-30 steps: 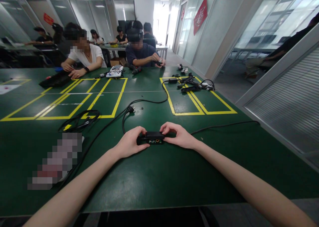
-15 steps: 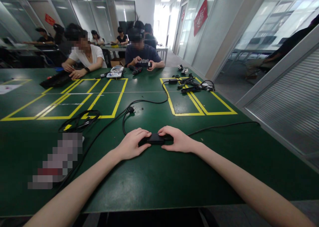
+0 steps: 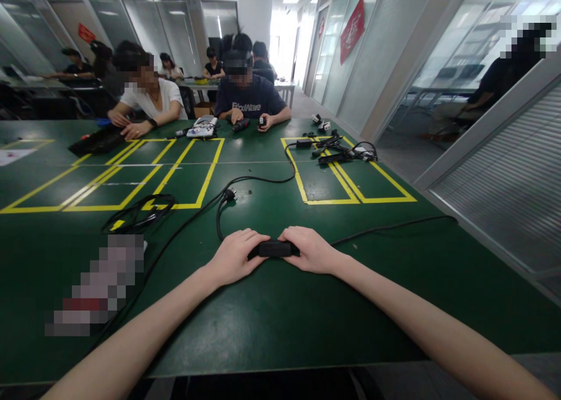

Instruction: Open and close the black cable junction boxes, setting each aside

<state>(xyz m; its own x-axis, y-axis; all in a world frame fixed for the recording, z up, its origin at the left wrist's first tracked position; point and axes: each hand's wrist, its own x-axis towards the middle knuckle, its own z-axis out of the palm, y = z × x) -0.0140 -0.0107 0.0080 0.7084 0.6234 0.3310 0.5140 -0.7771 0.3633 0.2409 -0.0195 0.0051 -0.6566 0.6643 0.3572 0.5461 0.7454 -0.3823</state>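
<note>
Black case point(image 3: 275, 248): frame centre, just below mid-height, directly between hands; long axis level, left to right. Left hand point(image 3: 239, 255) closed on left end, right hand point(image 3: 309, 249) on right end; neither nearer. Surface: glossy green table point(image 3: 272, 318). Plug point(image 3: 228, 195) lies above left hand in frame. Room: co-worker in white point(image 3: 153, 102) upper left, glass partition point(image 3: 372, 55) upper right.

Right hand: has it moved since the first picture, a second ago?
Yes, slightly: the right hand has come toward the camera wearer, leaving a wider gap to the yellow tape on the table beyond it.
</note>
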